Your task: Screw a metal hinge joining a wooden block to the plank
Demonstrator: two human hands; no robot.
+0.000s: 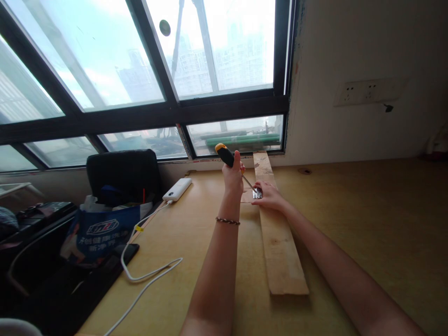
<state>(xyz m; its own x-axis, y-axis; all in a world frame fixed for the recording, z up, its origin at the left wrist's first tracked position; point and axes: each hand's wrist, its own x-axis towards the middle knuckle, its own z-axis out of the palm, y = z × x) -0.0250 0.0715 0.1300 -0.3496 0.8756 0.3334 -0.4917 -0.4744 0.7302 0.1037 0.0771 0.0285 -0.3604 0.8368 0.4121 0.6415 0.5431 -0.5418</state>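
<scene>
While the left hand (234, 176) grips a screwdriver (224, 155), the right hand (270, 196) pinches a placed, seemingly unfastened fitting (257, 193) on the board (283, 252) beneath.

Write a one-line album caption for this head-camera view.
Left hand angles a screwdriver down to a small metal piece held by the right hand at the edge of a wooden plank.

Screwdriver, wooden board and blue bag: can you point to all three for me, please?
Screwdriver (225, 155): head view, on the black part of its handle.
Wooden board (284, 254): head view, on its near half.
Blue bag (101, 237): head view, on its printed front.
</scene>
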